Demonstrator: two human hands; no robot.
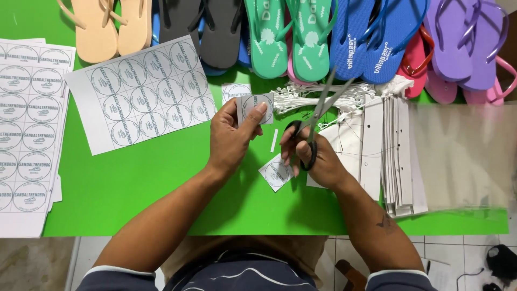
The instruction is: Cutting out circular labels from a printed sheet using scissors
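Observation:
My left hand point(230, 134) pinches a small square paper label point(255, 106) printed with a round emblem, held above the green table point(161, 183). My right hand point(312, 153) grips black-handled scissors point(318, 116), blades open and pointing up and to the right, just right of that label. A cut label point(276, 173) lies on the table under my right hand, another point(236, 91) lies above my left hand, and a thin paper strip point(274, 140) rests between my hands.
A sheet of round labels point(142, 91) lies to the left, with more sheets point(29, 124) at the far left. Flip-flops point(301, 37) in several colours line the far edge. White plastic tag ties point(307, 97), white card headers point(396, 151) and clear bags point(463, 151) sit at the right.

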